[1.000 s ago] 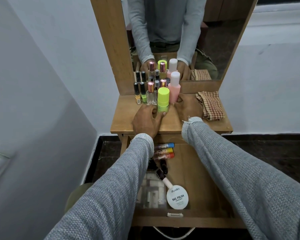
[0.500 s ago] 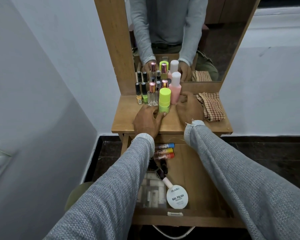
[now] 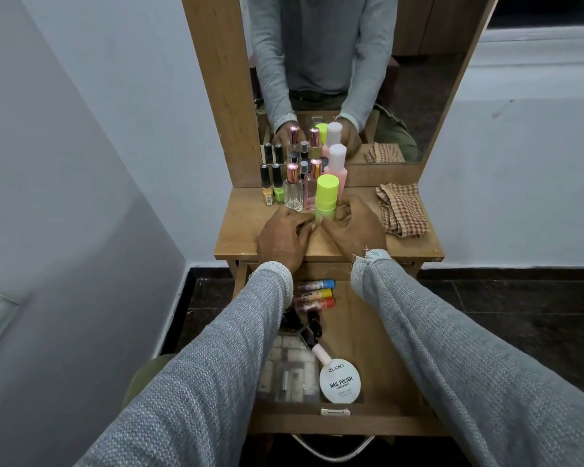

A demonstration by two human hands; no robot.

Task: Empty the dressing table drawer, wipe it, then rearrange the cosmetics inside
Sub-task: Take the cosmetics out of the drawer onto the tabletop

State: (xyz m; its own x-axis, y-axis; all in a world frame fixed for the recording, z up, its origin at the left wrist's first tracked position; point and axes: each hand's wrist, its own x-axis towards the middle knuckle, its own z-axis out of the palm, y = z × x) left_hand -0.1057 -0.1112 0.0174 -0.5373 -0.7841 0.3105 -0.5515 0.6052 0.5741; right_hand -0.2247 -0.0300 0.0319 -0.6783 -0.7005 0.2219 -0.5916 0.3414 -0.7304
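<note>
The wooden drawer (image 3: 361, 326) stands pulled out below the table top (image 3: 246, 230). In it lie three coloured tubes (image 3: 316, 293), dark small bottles (image 3: 312, 323), a clear box (image 3: 289, 372) and a round white nail polish wipes tub (image 3: 340, 382). On the table top stand a neon green bottle (image 3: 326, 195), a pink bottle (image 3: 338, 163), glass perfume bottles (image 3: 292, 190) and nail polishes (image 3: 272, 187). My right hand (image 3: 354, 227) curls around the green bottle's base. My left hand (image 3: 282, 237) rests on the table just left of it, holding nothing.
A checked cloth (image 3: 402, 210) lies crumpled on the table's right side. The mirror (image 3: 351, 62) rises behind the bottles and reflects them and a person's torso. White walls close in on the left and behind. The floor is dark tile.
My right hand slid left from beside the pink bottle to the green bottle's base. My left hand drew back slightly from that bottle. The bottles stay in place.
</note>
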